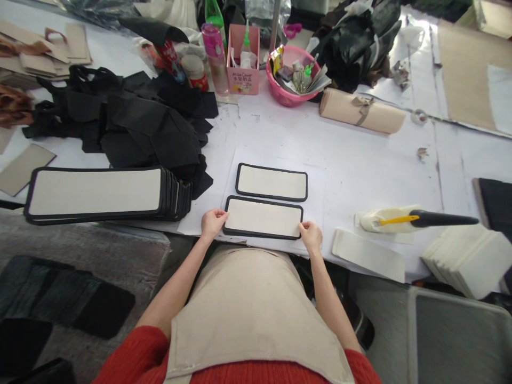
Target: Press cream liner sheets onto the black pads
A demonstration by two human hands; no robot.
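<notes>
Two cream panels with black rims lie on the white table, one behind the other. My left hand [214, 223] pinches the left end of the nearer panel [263, 217], and my right hand [311, 236] pinches its right end. Just behind it rests the farther panel [272, 182], which neither hand touches. A tall stack of similar black-rimmed panels [96, 193] sits to the left, near the table's front edge.
Black fabric pieces [140, 122] are heaped at the left. Behind stand a pink box [243, 80] and a pink basket [285, 97]. Rightward lie a glue container with a brush [388, 220], thin cream strips [370, 255] and a stack of cream boards [472, 258].
</notes>
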